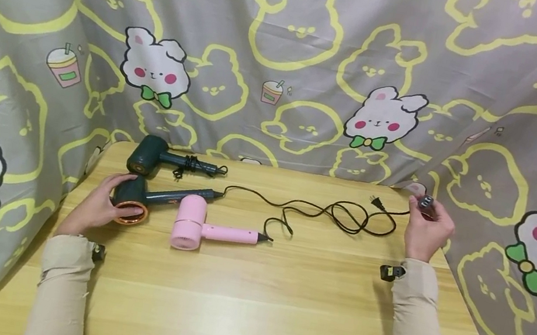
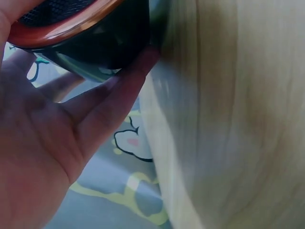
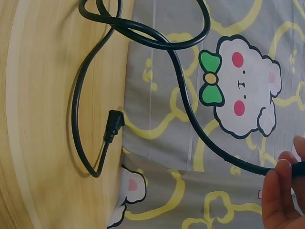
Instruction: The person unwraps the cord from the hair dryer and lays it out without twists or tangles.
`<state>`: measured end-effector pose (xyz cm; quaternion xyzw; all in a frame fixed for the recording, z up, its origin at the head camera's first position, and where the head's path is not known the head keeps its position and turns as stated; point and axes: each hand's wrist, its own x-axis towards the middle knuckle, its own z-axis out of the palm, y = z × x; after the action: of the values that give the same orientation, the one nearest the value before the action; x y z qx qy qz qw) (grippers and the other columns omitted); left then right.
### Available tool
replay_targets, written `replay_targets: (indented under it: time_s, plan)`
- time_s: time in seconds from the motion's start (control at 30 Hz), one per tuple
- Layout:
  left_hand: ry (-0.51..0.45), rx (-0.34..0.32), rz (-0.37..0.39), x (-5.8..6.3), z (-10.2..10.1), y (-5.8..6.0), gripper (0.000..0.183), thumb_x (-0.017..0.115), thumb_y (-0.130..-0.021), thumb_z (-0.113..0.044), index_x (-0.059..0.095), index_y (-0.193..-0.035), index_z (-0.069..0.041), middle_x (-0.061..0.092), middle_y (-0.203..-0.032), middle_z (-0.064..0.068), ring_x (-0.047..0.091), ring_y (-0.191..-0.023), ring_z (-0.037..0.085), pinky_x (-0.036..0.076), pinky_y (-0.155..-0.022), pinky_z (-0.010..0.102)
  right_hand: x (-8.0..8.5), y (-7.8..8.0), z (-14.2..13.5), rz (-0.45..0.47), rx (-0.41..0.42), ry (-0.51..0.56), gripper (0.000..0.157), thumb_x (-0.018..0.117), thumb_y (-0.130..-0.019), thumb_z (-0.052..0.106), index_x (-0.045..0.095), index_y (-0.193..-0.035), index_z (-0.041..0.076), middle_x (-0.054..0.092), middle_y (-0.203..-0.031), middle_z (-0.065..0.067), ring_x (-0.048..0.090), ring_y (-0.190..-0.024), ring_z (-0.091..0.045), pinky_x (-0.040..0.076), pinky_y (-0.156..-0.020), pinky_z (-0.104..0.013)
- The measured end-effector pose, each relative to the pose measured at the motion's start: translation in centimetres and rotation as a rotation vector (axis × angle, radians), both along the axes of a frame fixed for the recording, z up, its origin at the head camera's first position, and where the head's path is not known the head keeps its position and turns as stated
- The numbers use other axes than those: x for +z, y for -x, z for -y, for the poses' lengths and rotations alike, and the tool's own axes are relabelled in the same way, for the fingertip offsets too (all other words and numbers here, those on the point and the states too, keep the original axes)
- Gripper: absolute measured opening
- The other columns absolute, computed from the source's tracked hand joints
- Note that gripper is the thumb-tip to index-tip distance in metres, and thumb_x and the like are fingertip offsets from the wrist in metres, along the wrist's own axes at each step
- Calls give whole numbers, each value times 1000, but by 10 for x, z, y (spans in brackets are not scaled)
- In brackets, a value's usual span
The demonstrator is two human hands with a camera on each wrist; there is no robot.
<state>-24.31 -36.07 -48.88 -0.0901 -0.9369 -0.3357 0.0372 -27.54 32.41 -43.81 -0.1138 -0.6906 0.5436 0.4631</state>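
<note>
A grey curtain, printed with yellow outlines and white rabbits with green bows, is hung behind a pale wood-grained table. Beige sleeves are worn on both arms. Near the table's left edge, a copper-rimmed hair dryer is grasped around its barrel by the left hand, thumb and fingers set on opposite sides. Its barrel is glossy dark green, its dark mesh is framed by a broad, shiny copper ring, and its slim dark handle is pointed to the right. Just beside that handle, a matte pink hair dryer is laid with its handle also pointed right. Farther back, a plain dark green hair dryer is seen, black cord wound around its handle. At the far right, a dark cord end with pale marks is pinched by the right hand. Tangled black cords are spread between, and a small two-pronged black plug is seen nearby.
</note>
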Motion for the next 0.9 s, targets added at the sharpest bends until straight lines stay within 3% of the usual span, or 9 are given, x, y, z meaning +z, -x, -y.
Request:
replay_targets:
  time_s: [0.2,0.3,0.4,0.47,0.57,0.67,0.77,0.9]
  plan:
    - [117,7,42,4,0,0,104,90,-80,-38,32,-160,-6,28,-158,38,38,-136,63,37,-103,77,-2,2,1,-19,23,12,23,84,-86,8,78,-102,-7,69,-78,28,67,-70,8,53,-72,-10]
    - [151,10,104,8,-3,1,113,89,-80,-44,24,-164,-8,17,-162,41,29,-140,68,33,-104,80,-4,3,2,-36,43,37,21,84,-85,7,78,-100,-8,70,-78,24,68,-70,7,53,-72,-10]
    - [172,29,136,22,-12,-2,120,87,-79,-51,14,-167,-13,0,-167,38,14,-145,70,23,-106,84,-5,4,6,-30,66,80,18,84,-85,6,78,-97,-6,72,-77,20,68,-70,5,53,-71,-11]
    - [159,46,82,37,-25,-6,116,84,-81,-52,16,-167,-15,-1,-168,35,11,-147,68,21,-107,85,-4,4,10,-19,90,120,18,84,-85,7,77,-97,-5,72,-75,18,68,-68,4,53,-69,-11]
    - [74,7,-90,60,-65,-8,93,82,-87,-41,35,-161,-12,20,-165,31,28,-145,59,29,-108,79,-6,7,15,-9,151,211,19,83,-85,4,75,-97,-9,73,-72,13,69,-64,0,55,-66,-13]
    - [-21,-118,-192,73,-122,-4,64,79,-93,-29,53,-148,-8,48,-148,25,53,-128,46,47,-102,66,-9,8,19,13,235,361,19,81,-85,-2,71,-98,-13,74,-70,5,70,-60,-6,57,-62,-17]
    - [-83,-243,-121,74,-185,-1,48,74,-97,-28,62,-140,-10,64,-133,14,66,-108,31,57,-90,49,-11,7,27,57,320,520,21,78,-85,-7,64,-101,-10,76,-70,-3,70,-56,-10,59,-59,-23]
    - [-91,-350,23,61,-269,2,39,70,-99,-31,67,-133,-11,73,-117,5,68,-87,15,57,-74,31,-22,6,38,135,400,638,31,75,-86,-12,56,-106,2,77,-72,-11,73,-56,-14,61,-58,-28]
